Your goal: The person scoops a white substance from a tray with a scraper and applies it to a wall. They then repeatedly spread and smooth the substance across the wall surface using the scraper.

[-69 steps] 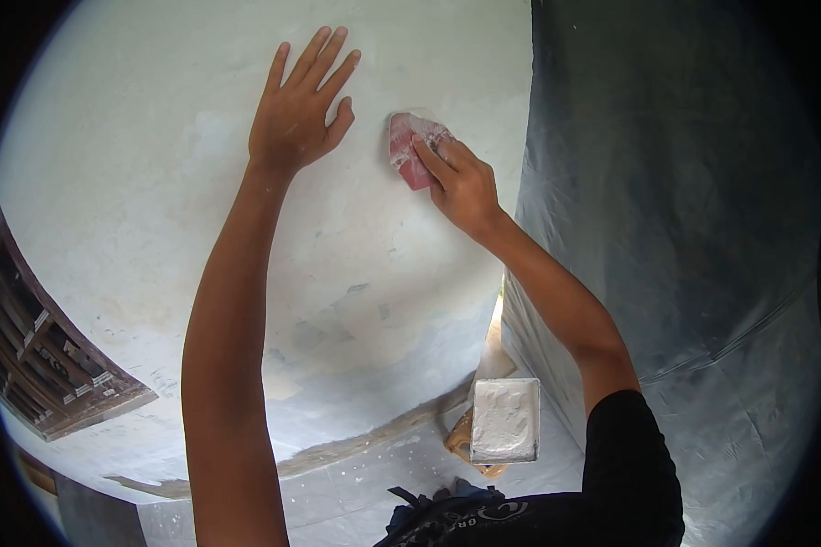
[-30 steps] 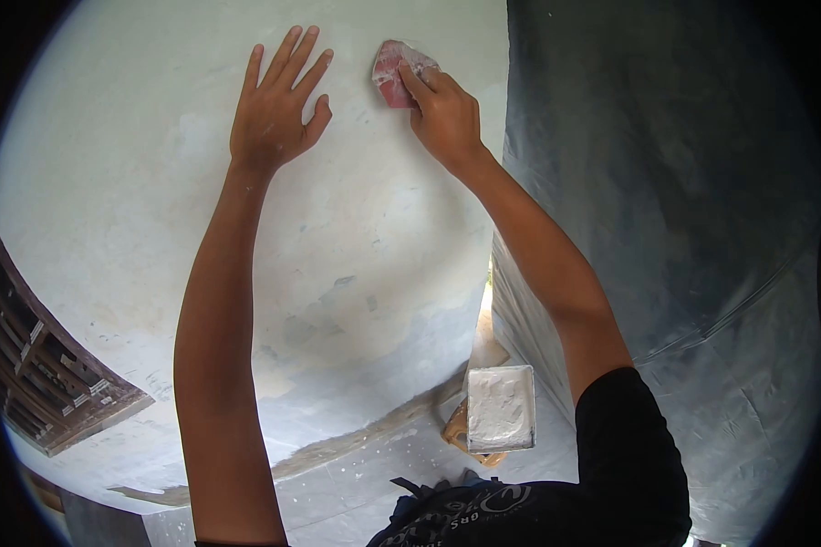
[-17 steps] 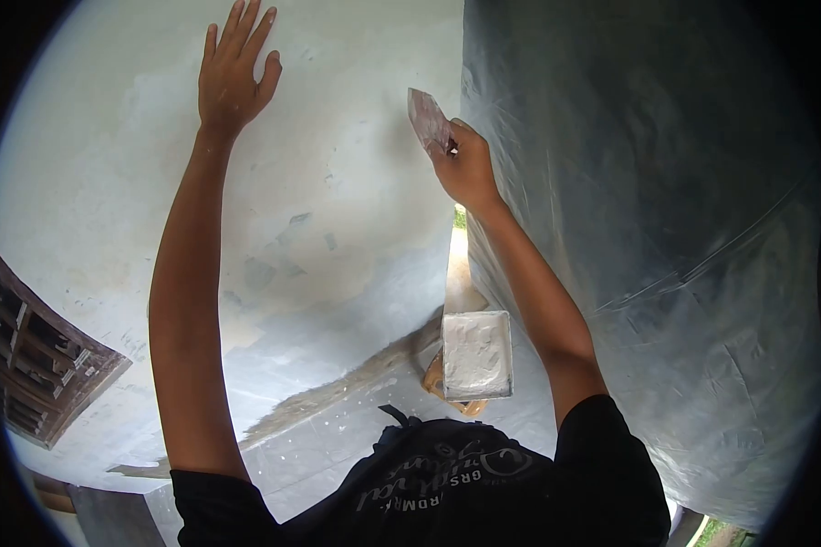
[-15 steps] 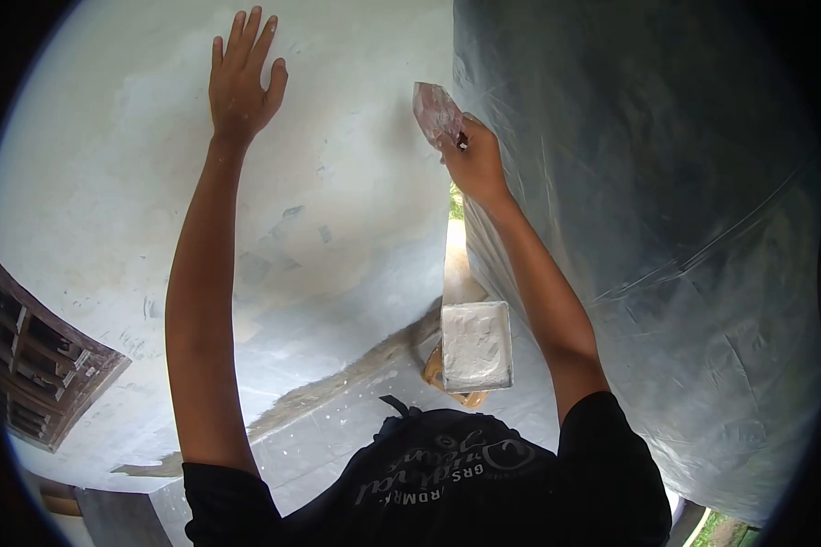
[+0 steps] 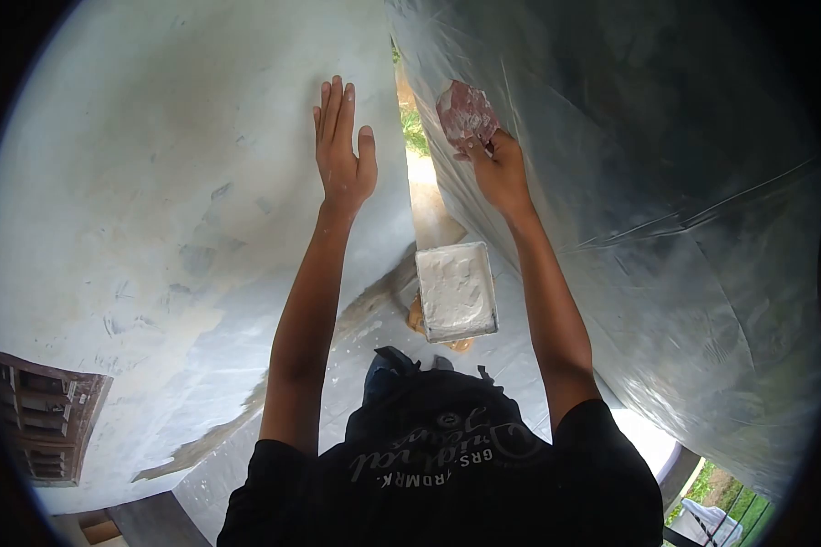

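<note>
My left hand is raised in front of the whitish wall, fingers stretched out and thumb apart, with nothing in it. To its right, my right hand grips a reddish, flat putty scraper smeared with white, its broad blade tilted up and to the left. The scraper overlaps the plastic sheet in this view. Below and between my forearms sits a rectangular tray filled with white putty, its surface marked by scoops.
Under the tray is a yellowish-brown support. A narrow bright gap runs between wall and sheet. At lower left is a brown wooden window grille. Grey sheeting covers the floor. Greenery and bars show at lower right.
The view has turned, so the wall and tray sit further left. My left hand has come down and closer to my right hand. The scraper has moved from before the wall to before the sheet.
</note>
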Available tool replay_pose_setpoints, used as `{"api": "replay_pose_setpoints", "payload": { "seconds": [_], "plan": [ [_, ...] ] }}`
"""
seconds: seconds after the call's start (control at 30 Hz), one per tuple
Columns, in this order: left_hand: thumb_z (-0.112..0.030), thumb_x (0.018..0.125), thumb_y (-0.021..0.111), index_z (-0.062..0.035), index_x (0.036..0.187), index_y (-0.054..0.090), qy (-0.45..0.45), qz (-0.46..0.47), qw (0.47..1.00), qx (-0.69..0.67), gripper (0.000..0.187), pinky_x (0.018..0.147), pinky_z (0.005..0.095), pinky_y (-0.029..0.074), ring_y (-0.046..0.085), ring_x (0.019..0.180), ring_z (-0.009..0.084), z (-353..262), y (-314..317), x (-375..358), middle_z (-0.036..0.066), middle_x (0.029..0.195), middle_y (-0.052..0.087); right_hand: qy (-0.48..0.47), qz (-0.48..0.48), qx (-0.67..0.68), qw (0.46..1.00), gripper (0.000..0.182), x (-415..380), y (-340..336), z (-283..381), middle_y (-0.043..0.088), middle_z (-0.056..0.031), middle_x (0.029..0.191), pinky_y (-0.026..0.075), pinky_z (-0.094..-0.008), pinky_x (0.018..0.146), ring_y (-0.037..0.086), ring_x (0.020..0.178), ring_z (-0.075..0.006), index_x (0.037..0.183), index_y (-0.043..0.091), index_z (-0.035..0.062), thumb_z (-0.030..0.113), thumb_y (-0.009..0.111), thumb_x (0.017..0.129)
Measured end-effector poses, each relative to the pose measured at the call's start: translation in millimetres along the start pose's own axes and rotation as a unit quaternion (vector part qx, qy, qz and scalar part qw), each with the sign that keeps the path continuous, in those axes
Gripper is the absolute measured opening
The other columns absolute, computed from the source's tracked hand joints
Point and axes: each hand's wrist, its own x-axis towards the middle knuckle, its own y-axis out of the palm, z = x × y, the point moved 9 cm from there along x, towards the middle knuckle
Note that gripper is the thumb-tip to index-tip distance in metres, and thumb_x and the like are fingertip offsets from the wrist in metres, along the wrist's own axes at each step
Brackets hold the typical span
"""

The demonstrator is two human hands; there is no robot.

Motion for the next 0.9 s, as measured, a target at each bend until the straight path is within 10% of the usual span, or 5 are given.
{"api": "replay_pose_setpoints", "payload": {
  "seconds": [0.63,0.9],
  "plan": [
    [-0.022,0.106,0.035,0.0055,0.150,0.036,-0.089,0.325,0.905,-0.259,0.052,0.121,0.0549,0.020,0.029,0.149,0.0426,28.3,157.3,-212.0,0.027,0.157,0.035,0.101,-0.261,-0.237,0.930,0.008,-156.9,-28.6,-181.6,0.063,-0.0202,0.080,0.050,-0.0397,0.064,0.067,0.073,-0.0330,0.086,0.059,-0.0053,0.000,0.064,0.087],
    [-0.021,0.105,0.036,0.0077,0.151,0.034,-0.149,0.454,0.813,-0.333,0.054,0.122,0.0493,0.021,0.027,0.149,0.0440,37.0,178.0,-333.9,0.029,0.158,0.032,0.307,-0.299,-0.241,0.871,0.016,-284.2,0.8,-267.8,0.064,-0.0237,0.076,0.051,-0.0433,0.064,0.067,0.072,-0.0399,0.081,0.058,-0.0046,0.009,0.065,0.087]
  ]
}}
